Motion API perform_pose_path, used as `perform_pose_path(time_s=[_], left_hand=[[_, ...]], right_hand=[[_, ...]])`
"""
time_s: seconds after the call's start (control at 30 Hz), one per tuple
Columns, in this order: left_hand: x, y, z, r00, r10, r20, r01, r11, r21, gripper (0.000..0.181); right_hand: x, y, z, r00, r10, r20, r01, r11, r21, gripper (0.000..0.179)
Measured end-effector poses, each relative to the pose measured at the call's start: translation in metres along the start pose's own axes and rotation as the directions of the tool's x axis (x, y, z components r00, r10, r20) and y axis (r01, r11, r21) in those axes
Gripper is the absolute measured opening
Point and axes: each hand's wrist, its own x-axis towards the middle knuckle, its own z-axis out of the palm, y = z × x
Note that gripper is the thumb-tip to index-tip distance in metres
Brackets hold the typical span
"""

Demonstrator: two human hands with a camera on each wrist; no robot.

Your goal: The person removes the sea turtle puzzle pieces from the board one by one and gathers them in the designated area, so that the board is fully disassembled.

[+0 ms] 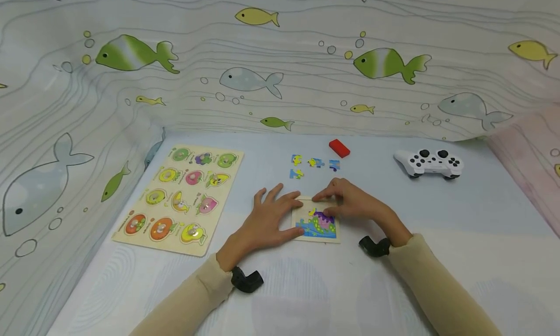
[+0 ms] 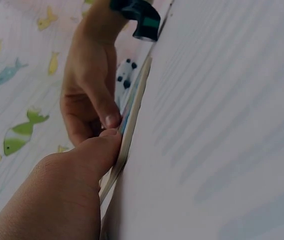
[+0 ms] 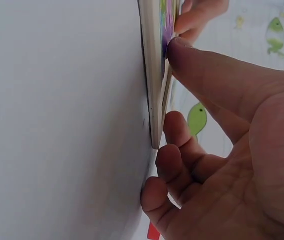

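Note:
A small wooden jigsaw tray (image 1: 338, 234) lies flat on the table, partly filled with a picture of a purple, pink and green figure on blue. My left hand (image 1: 270, 218) spreads its fingers at the tray's left side, thumb on the near left part and a fingertip at the far left corner. From the right, my right hand (image 1: 356, 200) reaches over the tray. Its thumb (image 3: 207, 75) presses on a purple puzzle piece (image 1: 324, 218), while a forefinger touches the far rim. The other fingers, loosely bent, lie beyond the tray's edge in the right wrist view.
Several loose jigsaw pieces (image 1: 296, 174) lie behind the tray, with a red block (image 1: 339, 148) just past them. To the left is a wooden fruit board (image 1: 214, 219) with knobbed pieces. A white game controller (image 1: 430, 164) sits at the back right. Fish-patterned cloth (image 1: 197, 102) rises behind.

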Motion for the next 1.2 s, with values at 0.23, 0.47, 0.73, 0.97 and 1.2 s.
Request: perform_pose_path(time_s=[0.23,0.47,0.73,0.97,1.2], left_hand=[[0.001,0.000,0.002,1.000,0.010,-0.013,-0.011,1.000,-0.009,0.063],[0.002,0.002,0.002,1.000,0.004,0.008,-0.004,1.000,-0.005,0.063],[-0.001,0.003,-0.001,1.000,-0.002,-0.002,0.002,1.000,-0.016,0.062],[-0.002,0.002,-0.001,1.000,-0.002,-0.004,0.002,1.000,-0.014,0.063],[-0.001,0.003,0.000,1.000,-0.010,0.007,0.010,1.000,-0.024,0.063]], right_hand=[[-0.005,-0.005,0.005,0.998,-0.062,-0.011,0.060,0.994,-0.091,0.037],[-0.008,-0.013,0.010,0.987,-0.160,-0.018,0.154,0.971,-0.182,0.036],[-0.010,-0.019,0.014,0.984,-0.175,0.018,0.175,0.971,-0.164,0.043],[-0.012,-0.021,0.014,0.983,-0.184,0.009,0.183,0.968,-0.174,0.041],[-0.013,-0.020,0.015,0.981,-0.194,0.007,0.192,0.962,-0.197,0.040]])
